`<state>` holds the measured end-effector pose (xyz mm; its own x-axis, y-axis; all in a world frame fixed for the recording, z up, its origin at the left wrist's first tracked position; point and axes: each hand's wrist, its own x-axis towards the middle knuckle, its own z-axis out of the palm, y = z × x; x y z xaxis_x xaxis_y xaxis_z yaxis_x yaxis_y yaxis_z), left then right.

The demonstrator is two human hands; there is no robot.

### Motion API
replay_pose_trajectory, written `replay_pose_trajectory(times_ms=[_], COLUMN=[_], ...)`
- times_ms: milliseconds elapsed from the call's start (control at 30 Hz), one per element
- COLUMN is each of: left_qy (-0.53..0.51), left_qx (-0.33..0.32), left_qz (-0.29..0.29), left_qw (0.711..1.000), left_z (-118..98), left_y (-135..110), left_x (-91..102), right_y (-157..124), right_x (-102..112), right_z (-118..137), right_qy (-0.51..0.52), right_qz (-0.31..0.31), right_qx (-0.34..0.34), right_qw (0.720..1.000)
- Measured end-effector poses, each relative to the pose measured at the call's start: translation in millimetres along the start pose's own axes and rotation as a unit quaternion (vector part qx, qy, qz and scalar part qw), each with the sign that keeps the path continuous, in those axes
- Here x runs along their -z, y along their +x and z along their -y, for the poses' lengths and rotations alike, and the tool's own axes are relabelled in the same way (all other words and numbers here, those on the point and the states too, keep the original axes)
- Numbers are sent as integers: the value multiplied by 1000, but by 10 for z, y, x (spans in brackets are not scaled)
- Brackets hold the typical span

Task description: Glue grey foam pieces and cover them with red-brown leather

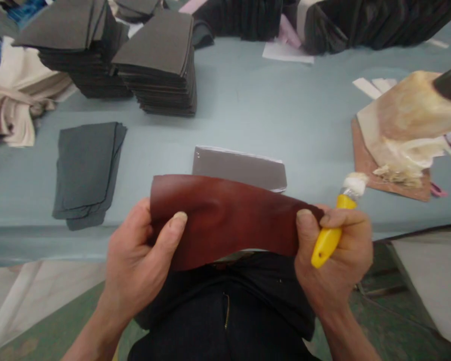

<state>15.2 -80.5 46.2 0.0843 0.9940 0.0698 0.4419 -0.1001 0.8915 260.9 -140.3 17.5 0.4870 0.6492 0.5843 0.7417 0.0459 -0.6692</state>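
A reddish-brown piece of leather (229, 215) is stretched between my two hands above the table's front edge, its surface slightly buckled. My left hand (143, 250) pinches its left end, thumb on top. The right end is gripped by my right hand (330, 255), which also holds a yellow-handled brush (327, 243) between thumb and fingers. White matter coats the bristles, which point up and away from me. Just behind the leather lies a flat grey rectangular plate (244, 168) with whitish edges, its near side partly covered.
Dark grey sheets (86, 165) lie loosely stacked at left. Two tall stacks of dark pieces (158, 45) stand behind them, beside beige cloth (18, 95). A glue-smeared container (409, 110) rests on a brown board (361, 150) at right. Black bundles (244, 17) line the back of the table.
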Motion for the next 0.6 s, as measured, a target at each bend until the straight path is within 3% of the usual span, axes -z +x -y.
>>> replay_pose_trajectory(times_ms=[67,267,467,600], left_qy=[17,-85,-120,-124], left_qx=[-32,-12,26,26], left_qz=[35,123,236,273], left_qw=[999,989,964,954], left_z=[16,129,148,158], left_y=[236,812,1073,1157], left_x=[-19,-63,-12,-9], right_y=[187,672,819,825], right_x=[-71,-326,-405,-412], right_z=[-115,-349,-478,-544], right_qy=[-34,-48,-62,-83], right_qz=[-14,11,56,75], right_qx=[21,69,43,22], right_qw=[999,996,996,994])
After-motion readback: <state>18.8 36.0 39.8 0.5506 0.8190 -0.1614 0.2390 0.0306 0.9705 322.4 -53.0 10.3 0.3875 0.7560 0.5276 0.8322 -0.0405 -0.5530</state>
